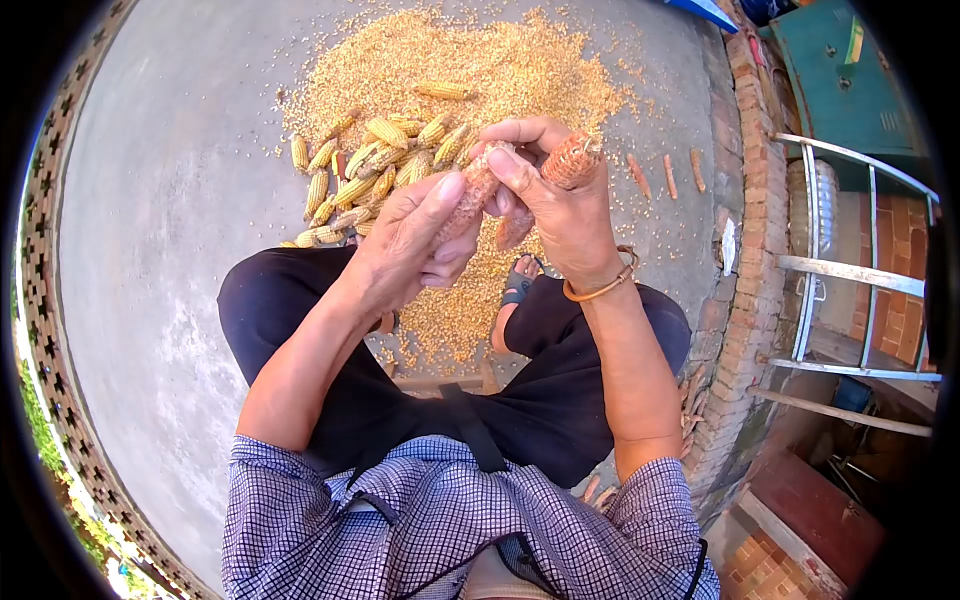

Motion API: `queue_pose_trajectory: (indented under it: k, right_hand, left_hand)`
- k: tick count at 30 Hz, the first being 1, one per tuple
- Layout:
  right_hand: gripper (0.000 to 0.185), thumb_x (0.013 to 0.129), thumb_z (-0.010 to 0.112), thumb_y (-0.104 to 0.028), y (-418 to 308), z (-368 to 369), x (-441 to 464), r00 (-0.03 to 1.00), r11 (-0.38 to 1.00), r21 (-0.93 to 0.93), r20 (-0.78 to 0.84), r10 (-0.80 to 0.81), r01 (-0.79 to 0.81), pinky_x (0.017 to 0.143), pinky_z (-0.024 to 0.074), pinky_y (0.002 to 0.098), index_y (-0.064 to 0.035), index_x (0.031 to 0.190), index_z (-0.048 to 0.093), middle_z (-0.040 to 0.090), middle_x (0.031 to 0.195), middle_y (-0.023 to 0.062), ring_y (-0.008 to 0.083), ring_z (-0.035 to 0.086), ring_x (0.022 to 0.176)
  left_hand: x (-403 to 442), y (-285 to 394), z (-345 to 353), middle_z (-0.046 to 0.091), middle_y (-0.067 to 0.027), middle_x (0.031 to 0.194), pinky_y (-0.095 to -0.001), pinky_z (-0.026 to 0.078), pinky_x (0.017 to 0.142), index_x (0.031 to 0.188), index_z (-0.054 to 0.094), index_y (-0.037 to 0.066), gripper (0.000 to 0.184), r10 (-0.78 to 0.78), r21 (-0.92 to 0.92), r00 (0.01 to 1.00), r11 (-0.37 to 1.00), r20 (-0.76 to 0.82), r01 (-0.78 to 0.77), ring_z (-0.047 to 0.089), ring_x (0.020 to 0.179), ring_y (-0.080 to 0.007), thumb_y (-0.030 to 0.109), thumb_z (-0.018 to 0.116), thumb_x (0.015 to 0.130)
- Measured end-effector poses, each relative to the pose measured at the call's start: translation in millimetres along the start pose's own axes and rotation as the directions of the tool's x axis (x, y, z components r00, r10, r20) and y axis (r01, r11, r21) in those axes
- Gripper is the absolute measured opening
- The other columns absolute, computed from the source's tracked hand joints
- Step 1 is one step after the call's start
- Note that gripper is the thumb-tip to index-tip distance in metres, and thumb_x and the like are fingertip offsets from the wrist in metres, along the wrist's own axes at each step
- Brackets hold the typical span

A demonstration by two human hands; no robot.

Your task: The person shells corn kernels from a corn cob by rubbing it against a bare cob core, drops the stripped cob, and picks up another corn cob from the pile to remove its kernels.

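Note:
Both my hands are raised above my lap, close together. My left hand is closed around a corn cob, pale reddish and stripped of most or all kernels. My right hand grips a second, redder bare corn cob, whose broken end sticks out above the fingers; its lower end shows under the palm. The right thumb presses near the top of the left cob, and the two cobs seem to touch, though fingers partly hide this. Beyond the hands lies a heap of yellow corn ears.
Loose kernels spread over the concrete floor and between my feet. Several bare cobs lie to the right, beside a low brick edge. Farther right stand a metal railing and a green cabinet.

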State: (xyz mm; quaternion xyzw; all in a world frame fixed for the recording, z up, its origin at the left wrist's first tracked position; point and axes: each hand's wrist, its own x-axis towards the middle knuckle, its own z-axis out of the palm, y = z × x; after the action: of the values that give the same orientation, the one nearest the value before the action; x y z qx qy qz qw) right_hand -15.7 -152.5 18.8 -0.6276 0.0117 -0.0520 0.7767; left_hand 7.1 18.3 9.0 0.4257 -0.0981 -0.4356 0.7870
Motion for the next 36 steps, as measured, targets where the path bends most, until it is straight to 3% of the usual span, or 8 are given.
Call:
queue_pose_trajectory:
  k: [4,7,10,13,16,22,28,36]
  right_hand:
    - [0.022,0.095,0.065,-0.013,1,2,-2,0.995,0.994,0.042,-0.019,0.097,-0.096,0.054,0.0476,0.0197,0.0015,0.111,0.066,0.068,0.085,0.0036,0.0066,0.059,0.067]
    - [0.025,0.095,0.065,-0.015,0,1,-2,0.999,0.994,0.102,0.031,0.037,-0.040,0.057,0.0499,0.0203,0.0020,0.114,0.065,0.069,0.089,0.0054,0.0081,0.060,0.069]
    - [0.030,0.096,0.061,-0.013,2,-3,-3,0.995,0.996,0.062,0.070,0.066,-0.070,0.074,0.0527,0.0258,0.0020,0.122,0.060,0.069,0.107,0.0105,0.0112,0.062,0.079]
    - [0.033,0.093,0.068,-0.017,5,2,-4,0.997,0.987,0.144,0.025,0.068,-0.071,0.051,0.0539,0.0204,0.0024,0.119,0.062,0.070,0.095,0.0095,0.0129,0.067,0.080]
    - [0.035,0.093,0.068,-0.018,-2,2,-5,0.989,0.973,0.181,0.061,0.132,-0.141,0.049,0.0543,0.0199,0.0026,0.120,0.060,0.071,0.097,0.0111,0.0145,0.069,0.085]
    - [0.033,0.092,0.069,-0.018,1,1,-3,0.992,0.983,0.146,0.085,0.097,-0.109,0.047,0.0530,0.0185,0.0013,0.118,0.062,0.071,0.098,0.0092,0.0116,0.068,0.085]
    - [0.032,0.091,0.070,-0.017,0,4,-2,0.994,0.998,0.048,0.097,0.046,-0.051,0.047,0.0478,0.0169,-0.0010,0.118,0.063,0.071,0.099,0.0053,0.0064,0.064,0.078]
    - [0.024,0.091,0.070,-0.014,-5,8,-3,0.997,0.998,-0.060,0.070,0.024,-0.020,0.047,0.0448,0.0158,-0.0025,0.112,0.066,0.068,0.091,0.0029,0.0029,0.059,0.068]
  left_hand:
    - [0,2,-3,0.040,0.0035,0.064,-0.0206,0.025,0.044,0.106,0.054,0.002,0.036,0.149,0.339,0.979,0.936,-0.140,-0.094,0.034,0.051,-0.0032,0.037,0.046,0.105]
    - [-3,6,2,0.047,0.0021,0.067,-0.0197,0.030,0.045,0.109,0.054,0.002,0.031,0.202,0.411,0.965,0.904,-0.166,-0.118,0.038,0.053,-0.0033,0.032,0.049,0.104]
    - [-5,9,1,0.054,0.0001,0.074,-0.0190,0.036,0.048,0.112,0.054,0.001,0.026,0.258,0.473,0.949,0.869,-0.181,-0.146,0.043,0.056,-0.0031,0.024,0.054,0.102]
    - [-5,7,0,0.060,-0.0022,0.077,-0.0219,0.042,0.054,0.106,0.057,0.001,0.021,0.389,0.557,0.891,0.805,-0.234,-0.205,0.053,0.063,-0.0063,0.016,0.066,0.094]
    - [-5,3,-3,0.060,-0.0021,0.087,-0.0191,0.042,0.054,0.114,0.054,0.000,0.024,0.474,0.685,0.864,0.686,-0.166,-0.245,0.052,0.065,-0.0027,0.009,0.065,0.095]
    - [-2,1,-10,0.063,-0.0046,0.090,-0.0249,0.049,0.067,0.110,0.056,-0.001,0.029,0.646,0.874,0.763,0.390,-0.036,-0.290,0.060,0.079,-0.0086,0.005,0.072,0.088]
    - [-3,3,-10,0.064,-0.0087,0.091,-0.0274,0.050,0.070,0.109,0.058,-0.001,0.031,0.675,0.921,0.737,0.298,-0.018,-0.250,0.063,0.082,-0.0127,0.006,0.076,0.084]
    - [-4,11,-4,0.057,-0.0127,0.083,-0.0325,0.047,0.065,0.112,0.060,-0.004,0.026,0.636,0.946,0.770,0.222,0.044,-0.237,0.058,0.073,-0.0235,0.004,0.066,0.089]
